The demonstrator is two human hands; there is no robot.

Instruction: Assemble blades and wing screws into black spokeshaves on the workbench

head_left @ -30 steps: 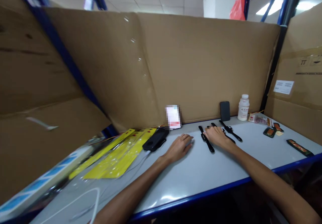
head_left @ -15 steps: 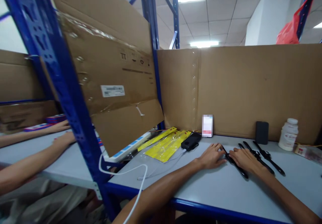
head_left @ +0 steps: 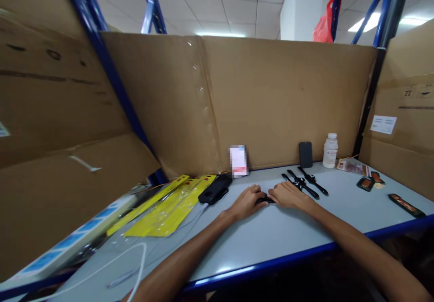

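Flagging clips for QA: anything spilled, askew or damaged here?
Untidy: a slack white cable loops over the table at near left, close to the left forearm. No spill shows. The held black item is mostly hidden by the hands, so I can't judge it.

1. I see a lit phone propped against the cardboard panel, its screen blurred out to me.
2. Just left of it I have a black device lying flat, a pale cable at its near end.
3. I make out a dark slab upright against the panel, a white bottle to its right.
4. Beside the bottle I spot a flat packet.
5. Far left, I see a blue-and-white power strip.
6. Above the panel, I see a red bag.
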